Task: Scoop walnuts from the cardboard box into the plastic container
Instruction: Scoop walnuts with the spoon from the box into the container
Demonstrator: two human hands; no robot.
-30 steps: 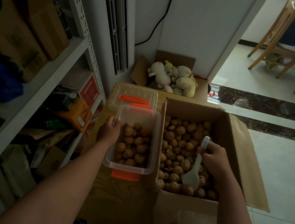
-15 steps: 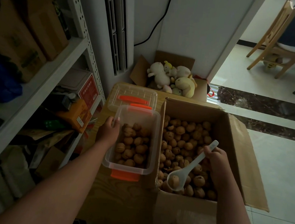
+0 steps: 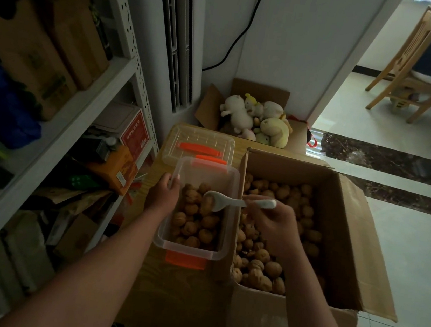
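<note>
Having swung left from the brown cardboard box (image 3: pixel 344 233), tilting the white plastic spoon (image 3: pixel 227 200) with a brown walnut (image 3: pixel 207 206) over the clear orange-latched plastic container (image 3: pixel 190 252); curling right hand (image 3: pixel 271 230) fingers round its handle, gripping the container's left rim with left hand (image 3: pixel 163 195).

The right hand (image 3: pixel 271 228) covers the middle of the spoon (image 3: pixel 221 201).

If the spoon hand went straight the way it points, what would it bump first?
Probably the left hand gripping the rim of the clear plastic container; the white spoon in the right hand points there, though height is unclear.
</note>
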